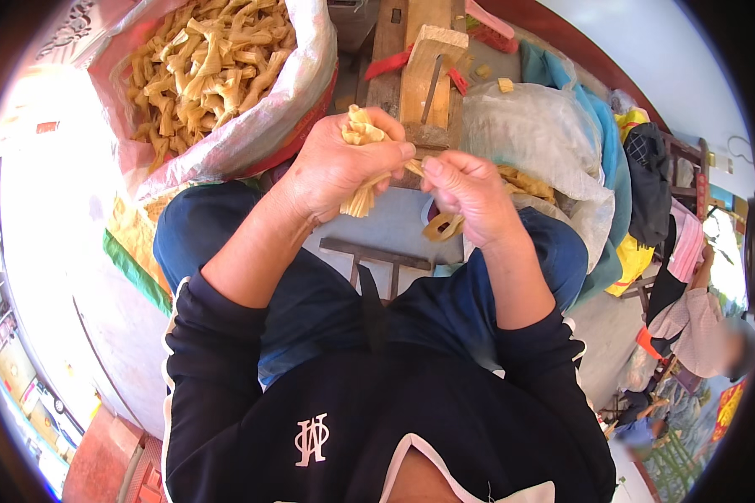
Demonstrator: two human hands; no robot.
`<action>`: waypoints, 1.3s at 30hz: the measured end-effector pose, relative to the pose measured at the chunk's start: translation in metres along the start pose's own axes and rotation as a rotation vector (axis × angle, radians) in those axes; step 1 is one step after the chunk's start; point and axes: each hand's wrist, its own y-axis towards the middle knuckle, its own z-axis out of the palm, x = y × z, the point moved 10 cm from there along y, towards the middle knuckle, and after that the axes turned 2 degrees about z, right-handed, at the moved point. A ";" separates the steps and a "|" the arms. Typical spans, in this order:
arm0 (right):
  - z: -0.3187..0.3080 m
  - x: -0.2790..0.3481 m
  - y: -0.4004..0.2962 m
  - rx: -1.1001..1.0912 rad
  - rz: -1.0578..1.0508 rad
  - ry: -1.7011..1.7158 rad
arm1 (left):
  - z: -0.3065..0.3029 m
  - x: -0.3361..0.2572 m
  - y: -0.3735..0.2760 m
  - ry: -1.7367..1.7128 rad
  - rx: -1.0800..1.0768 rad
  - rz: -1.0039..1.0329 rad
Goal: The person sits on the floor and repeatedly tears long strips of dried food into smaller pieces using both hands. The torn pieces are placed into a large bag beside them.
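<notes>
My left hand (336, 166) grips a pale yellow, pleated bundle (360, 133) of thin sheet-like material. Its gathered tip sticks up above the fist and its fanned end hangs below. Close by on the right, my right hand (475, 195) pinches a thin strip of similar yellow material at the fingertips, and the strip appears to run to the bundle. A flat brownish loop (443, 227) hangs beneath the right hand. Both hands are above my knees, in front of a wooden bench (387, 82). The fingers hide where strip and bundle meet.
At upper left, a woven plastic sack (314, 56) holds many yellow knotted pieces (211, 69). A wooden block with a metal rod (432, 88) stands on the bench. Translucent plastic sheeting (531, 126) lies to the right. Beyond it is another person (692, 320). A small wooden frame (374, 253) is between my legs.
</notes>
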 end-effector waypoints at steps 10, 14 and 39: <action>-0.055 0.073 0.011 -0.654 -0.548 -0.778 | -0.021 -0.007 0.058 0.240 -0.203 0.342; -0.063 0.071 0.020 -0.799 -0.459 -1.027 | -0.045 0.009 0.066 0.419 -0.369 0.208; 0.007 0.064 -0.022 -0.232 -0.797 -0.818 | 0.039 -0.019 -0.012 0.337 0.238 0.265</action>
